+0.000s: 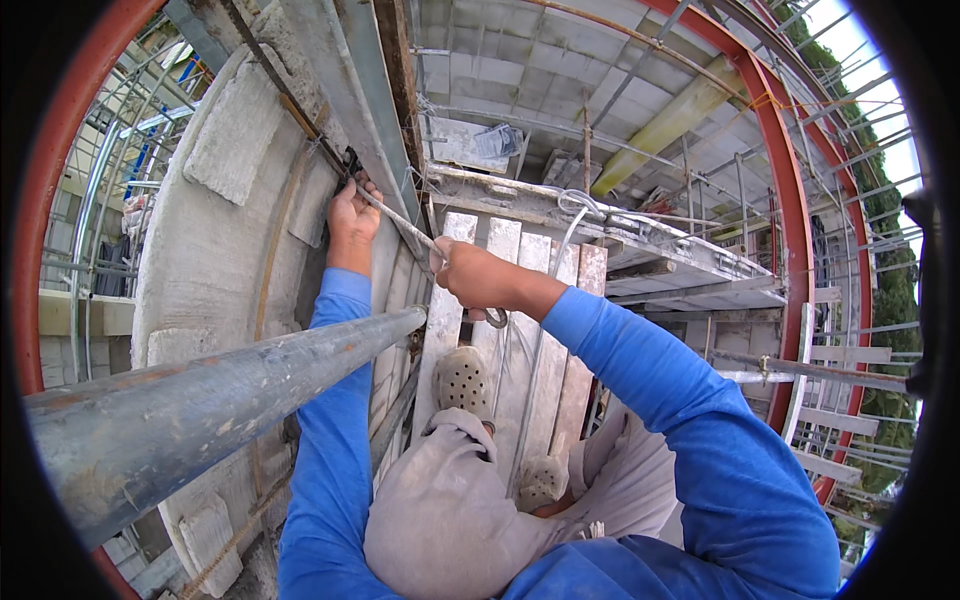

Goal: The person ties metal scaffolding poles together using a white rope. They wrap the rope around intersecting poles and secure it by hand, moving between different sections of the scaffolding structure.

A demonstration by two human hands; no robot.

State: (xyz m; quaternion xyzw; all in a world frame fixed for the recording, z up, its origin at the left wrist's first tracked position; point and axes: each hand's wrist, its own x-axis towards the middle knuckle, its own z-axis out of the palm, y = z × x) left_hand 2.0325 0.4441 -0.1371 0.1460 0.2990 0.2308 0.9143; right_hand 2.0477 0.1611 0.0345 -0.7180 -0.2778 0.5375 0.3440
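Your left hand (352, 215) is up against the curved concrete wall (215, 250), its grip closed around the upper end of a thin metal rod (400, 220) right where a small dark clamp (350, 160) sits at the edge of the grey metal formwork panel (350, 90). Your right hand (475, 275) is lower and further right, fist clamped on the same rod near its lower end, so the rod runs slanted between your two hands. A loop of wire (496, 318) hangs just beneath that right fist (whether it is joined to the rod cannot be told).

You stand on a platform of pale wooden planks (545, 340), both perforated clogs (462, 380) on the boards, grey trousers and blue sleeves in view. A thick galvanised scaffold tube (200, 410) crosses in front of you from the lower left, ending near your left forearm. A grey cable (560, 250) trails down across the planks from a coil at the platform's far end. Red steel arches (795, 230) and more scaffold pipes stand to the right, with trees beyond.
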